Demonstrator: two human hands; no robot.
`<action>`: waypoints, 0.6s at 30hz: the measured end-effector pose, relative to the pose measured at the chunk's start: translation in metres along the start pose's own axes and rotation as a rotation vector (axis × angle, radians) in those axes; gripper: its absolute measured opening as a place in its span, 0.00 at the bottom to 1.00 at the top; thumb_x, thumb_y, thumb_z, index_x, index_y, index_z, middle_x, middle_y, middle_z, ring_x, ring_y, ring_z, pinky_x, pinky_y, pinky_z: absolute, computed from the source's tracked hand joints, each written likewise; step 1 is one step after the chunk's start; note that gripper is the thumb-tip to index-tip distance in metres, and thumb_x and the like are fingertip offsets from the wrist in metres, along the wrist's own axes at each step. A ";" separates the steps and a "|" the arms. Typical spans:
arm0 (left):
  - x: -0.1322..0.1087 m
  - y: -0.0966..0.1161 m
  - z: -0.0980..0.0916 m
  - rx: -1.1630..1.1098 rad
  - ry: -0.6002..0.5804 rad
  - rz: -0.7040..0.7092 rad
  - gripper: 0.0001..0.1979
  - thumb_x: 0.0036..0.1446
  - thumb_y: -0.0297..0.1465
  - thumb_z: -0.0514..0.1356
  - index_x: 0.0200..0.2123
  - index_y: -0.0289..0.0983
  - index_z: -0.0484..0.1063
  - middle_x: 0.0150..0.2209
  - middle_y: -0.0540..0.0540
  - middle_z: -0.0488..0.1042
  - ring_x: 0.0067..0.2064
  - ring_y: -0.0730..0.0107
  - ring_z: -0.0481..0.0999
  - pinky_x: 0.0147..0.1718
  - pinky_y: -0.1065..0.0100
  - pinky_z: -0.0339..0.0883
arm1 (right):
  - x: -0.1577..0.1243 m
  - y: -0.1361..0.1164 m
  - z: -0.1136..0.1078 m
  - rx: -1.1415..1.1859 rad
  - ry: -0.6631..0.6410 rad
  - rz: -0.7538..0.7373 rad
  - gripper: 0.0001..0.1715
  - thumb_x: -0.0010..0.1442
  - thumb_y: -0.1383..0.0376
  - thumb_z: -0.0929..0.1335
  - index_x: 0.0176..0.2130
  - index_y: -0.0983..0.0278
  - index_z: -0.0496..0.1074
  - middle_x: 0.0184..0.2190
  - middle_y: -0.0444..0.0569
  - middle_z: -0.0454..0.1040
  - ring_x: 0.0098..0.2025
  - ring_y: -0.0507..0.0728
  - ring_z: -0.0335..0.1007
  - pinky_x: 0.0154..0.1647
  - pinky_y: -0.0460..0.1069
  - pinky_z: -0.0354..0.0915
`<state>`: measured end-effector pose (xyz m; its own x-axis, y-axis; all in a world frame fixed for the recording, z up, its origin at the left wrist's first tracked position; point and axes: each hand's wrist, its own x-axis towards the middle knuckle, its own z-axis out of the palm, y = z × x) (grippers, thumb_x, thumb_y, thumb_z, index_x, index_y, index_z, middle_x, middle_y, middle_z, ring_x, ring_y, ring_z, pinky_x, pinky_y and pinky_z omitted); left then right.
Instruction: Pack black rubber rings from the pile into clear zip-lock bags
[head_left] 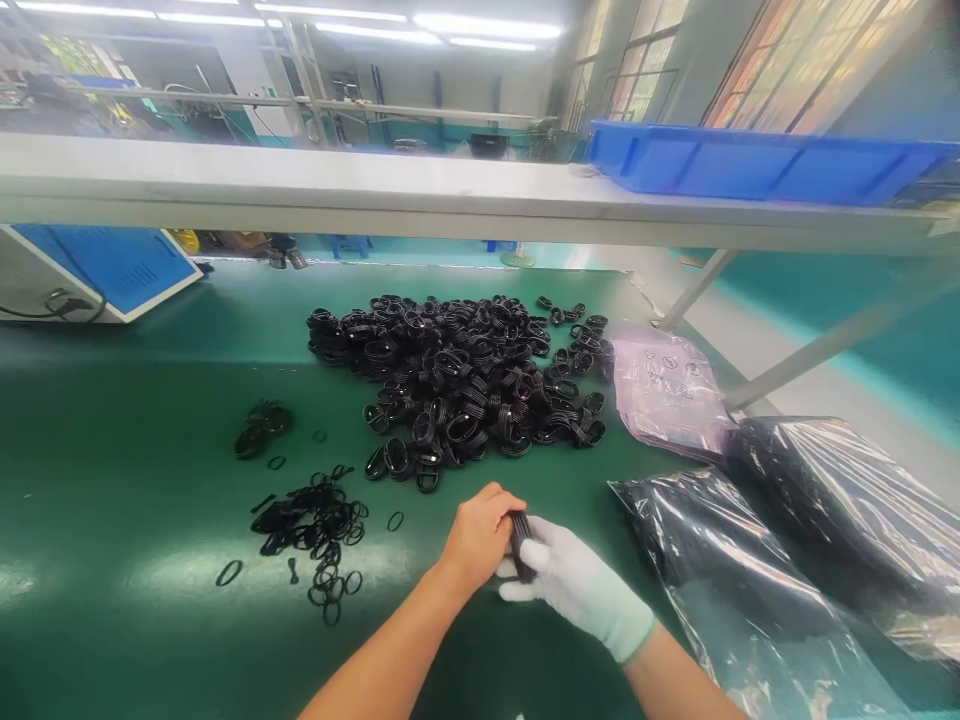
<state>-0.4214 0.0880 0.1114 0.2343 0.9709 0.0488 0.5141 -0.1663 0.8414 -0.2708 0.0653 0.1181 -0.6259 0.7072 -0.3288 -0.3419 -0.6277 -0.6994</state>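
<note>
Both hands, left hand [477,540] bare and right hand [574,580] gloved, clamped on one ring stack [519,545]; big ring pile [465,375] on counter [135,460] left, bags [750,560] partly filled.

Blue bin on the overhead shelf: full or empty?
Cannot tell. The blue bin is seen from below on the shelf; only its side walls show.

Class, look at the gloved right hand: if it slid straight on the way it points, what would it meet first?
The right hand points up-left, so it meets the bare left hand at once; both already grip the same black ring bundle.
</note>
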 end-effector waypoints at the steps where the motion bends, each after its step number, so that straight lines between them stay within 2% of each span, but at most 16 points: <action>1: 0.000 0.000 -0.001 0.015 0.010 -0.014 0.20 0.47 0.18 0.47 0.35 0.41 0.72 0.33 0.51 0.69 0.35 0.77 0.68 0.35 0.75 0.63 | 0.000 0.000 0.002 0.036 -0.004 0.017 0.24 0.52 0.52 0.66 0.45 0.63 0.65 0.42 0.51 0.64 0.39 0.55 0.66 0.41 0.58 0.64; 4: 0.003 0.001 -0.008 0.067 0.001 -0.093 0.17 0.46 0.20 0.49 0.35 0.41 0.72 0.32 0.52 0.68 0.32 0.77 0.68 0.33 0.74 0.62 | 0.003 0.002 0.003 0.111 0.035 0.036 0.22 0.53 0.53 0.66 0.45 0.61 0.65 0.40 0.49 0.65 0.35 0.53 0.66 0.37 0.55 0.64; 7: 0.005 -0.002 -0.024 -0.033 -0.136 -0.187 0.14 0.48 0.27 0.54 0.38 0.41 0.71 0.36 0.51 0.69 0.31 0.76 0.68 0.31 0.73 0.63 | 0.005 0.009 -0.005 0.163 0.074 0.066 0.19 0.52 0.56 0.66 0.42 0.63 0.66 0.36 0.48 0.67 0.29 0.49 0.63 0.30 0.48 0.62; 9: 0.005 -0.012 -0.036 -0.166 -0.206 -0.271 0.14 0.50 0.32 0.53 0.42 0.40 0.70 0.37 0.49 0.69 0.32 0.75 0.69 0.30 0.72 0.64 | 0.005 0.012 -0.016 0.106 0.105 0.098 0.22 0.52 0.55 0.64 0.43 0.65 0.66 0.35 0.51 0.68 0.28 0.50 0.63 0.29 0.48 0.61; 11: 0.002 -0.026 -0.043 -0.183 -0.138 -0.374 0.15 0.53 0.34 0.51 0.42 0.38 0.69 0.35 0.49 0.71 0.32 0.74 0.70 0.30 0.72 0.64 | 0.006 0.010 -0.032 -0.159 0.256 0.062 0.25 0.50 0.57 0.65 0.46 0.65 0.65 0.38 0.53 0.67 0.31 0.53 0.65 0.32 0.51 0.62; 13: -0.003 -0.040 -0.040 -0.021 -0.006 -0.449 0.12 0.53 0.31 0.51 0.41 0.38 0.68 0.34 0.49 0.71 0.32 0.74 0.69 0.33 0.71 0.63 | 0.009 0.006 -0.052 -0.610 0.524 -0.048 0.28 0.48 0.61 0.64 0.50 0.64 0.62 0.43 0.54 0.65 0.39 0.57 0.65 0.40 0.54 0.62; 15: -0.008 -0.048 -0.026 0.202 0.047 -0.439 0.10 0.50 0.28 0.54 0.38 0.40 0.68 0.36 0.50 0.70 0.33 0.75 0.69 0.34 0.71 0.62 | 0.017 0.005 -0.072 -1.070 0.753 -0.151 0.31 0.48 0.64 0.63 0.53 0.64 0.59 0.49 0.55 0.62 0.48 0.61 0.61 0.49 0.56 0.57; 16: -0.010 -0.050 -0.016 0.304 0.034 -0.403 0.10 0.50 0.28 0.55 0.37 0.41 0.68 0.38 0.51 0.69 0.35 0.75 0.69 0.35 0.71 0.61 | 0.022 0.006 -0.080 -1.251 0.816 -0.176 0.32 0.49 0.65 0.62 0.54 0.65 0.58 0.50 0.55 0.61 0.51 0.62 0.58 0.51 0.57 0.55; 18: -0.011 -0.049 0.007 0.480 -0.021 -0.314 0.09 0.49 0.29 0.56 0.36 0.41 0.67 0.39 0.50 0.68 0.39 0.71 0.68 0.37 0.69 0.60 | 0.030 0.011 -0.090 -1.481 0.856 -0.167 0.32 0.50 0.67 0.61 0.55 0.66 0.57 0.50 0.57 0.62 0.53 0.64 0.55 0.53 0.58 0.52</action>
<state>-0.4430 0.0846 0.0663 0.0233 0.9835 -0.1792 0.8775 0.0657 0.4751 -0.2306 0.1090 0.0434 0.0380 0.9967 -0.0717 0.8373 -0.0709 -0.5421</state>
